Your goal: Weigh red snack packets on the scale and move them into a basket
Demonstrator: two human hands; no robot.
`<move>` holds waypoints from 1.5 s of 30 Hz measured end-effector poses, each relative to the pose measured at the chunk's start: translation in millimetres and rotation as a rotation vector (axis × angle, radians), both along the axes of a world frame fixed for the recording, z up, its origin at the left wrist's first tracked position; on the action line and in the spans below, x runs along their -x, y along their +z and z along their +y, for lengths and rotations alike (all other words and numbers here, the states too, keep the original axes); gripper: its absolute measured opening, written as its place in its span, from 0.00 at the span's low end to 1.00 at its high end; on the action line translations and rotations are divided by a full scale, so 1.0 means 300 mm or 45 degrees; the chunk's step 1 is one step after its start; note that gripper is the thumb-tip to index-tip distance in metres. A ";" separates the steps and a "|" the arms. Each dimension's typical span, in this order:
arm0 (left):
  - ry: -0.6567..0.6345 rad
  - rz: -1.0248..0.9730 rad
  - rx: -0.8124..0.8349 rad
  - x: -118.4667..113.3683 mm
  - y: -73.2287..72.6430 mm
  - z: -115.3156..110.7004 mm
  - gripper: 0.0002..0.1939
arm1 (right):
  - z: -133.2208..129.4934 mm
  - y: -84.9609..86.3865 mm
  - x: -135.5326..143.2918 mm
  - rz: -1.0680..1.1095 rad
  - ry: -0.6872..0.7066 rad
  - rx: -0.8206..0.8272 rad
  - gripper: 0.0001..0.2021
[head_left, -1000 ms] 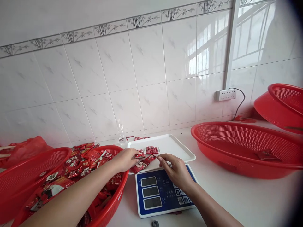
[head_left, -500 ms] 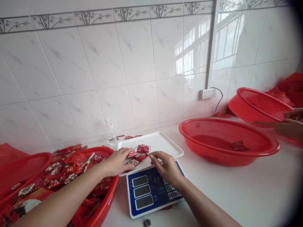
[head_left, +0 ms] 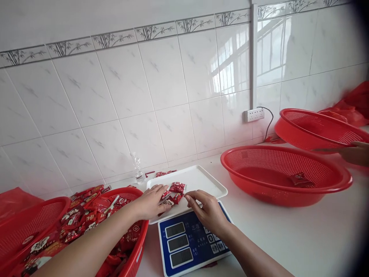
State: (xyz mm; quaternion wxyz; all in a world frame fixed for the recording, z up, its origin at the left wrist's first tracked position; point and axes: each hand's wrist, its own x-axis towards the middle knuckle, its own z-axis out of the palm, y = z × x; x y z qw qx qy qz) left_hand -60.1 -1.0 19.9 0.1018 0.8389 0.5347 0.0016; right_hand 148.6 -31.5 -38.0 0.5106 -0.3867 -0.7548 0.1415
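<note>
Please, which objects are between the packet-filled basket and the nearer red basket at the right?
In the head view: the scale and white tray, red packets on the tray, the left hand over some, the right hand close by.

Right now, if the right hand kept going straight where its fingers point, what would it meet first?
Probably the red packets on the white tray, just ahead of the right hand; whether it already touches one is unclear.

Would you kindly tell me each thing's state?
Left hand: on packets
Right hand: pinching, apparently a packet
Tray: bearing packets
Scale: displays unreadable
Bottle: upright
Basket under left arm: heaped
Leftmost basket: cropped
Right basket: one packet visible
Back basket: tilted, co-worker's hand at rim
</note>
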 end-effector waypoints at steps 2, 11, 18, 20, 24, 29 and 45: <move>-0.034 -0.010 -0.007 -0.026 0.000 0.028 0.38 | 0.004 -0.002 -0.003 0.023 0.002 0.011 0.16; -0.186 -0.108 -0.031 -0.106 0.004 0.094 0.25 | 0.001 -0.004 -0.002 0.050 0.000 0.050 0.16; -0.087 -0.069 -0.077 -0.023 0.034 0.075 0.17 | -0.003 -0.005 -0.001 0.059 0.017 0.057 0.16; -0.020 -0.044 -0.084 -0.018 0.032 0.071 0.20 | -0.004 -0.005 -0.001 0.053 0.020 0.050 0.16; -0.102 -0.004 -0.057 -0.051 0.013 0.074 0.21 | -0.004 -0.007 -0.001 0.046 0.026 0.043 0.15; -0.008 -0.105 -0.073 -0.097 0.002 0.095 0.17 | -0.002 -0.009 -0.003 0.049 0.028 0.070 0.15; -0.169 -0.687 0.325 -0.152 0.127 -0.038 0.12 | 0.007 -0.002 -0.010 0.142 -0.023 0.096 0.16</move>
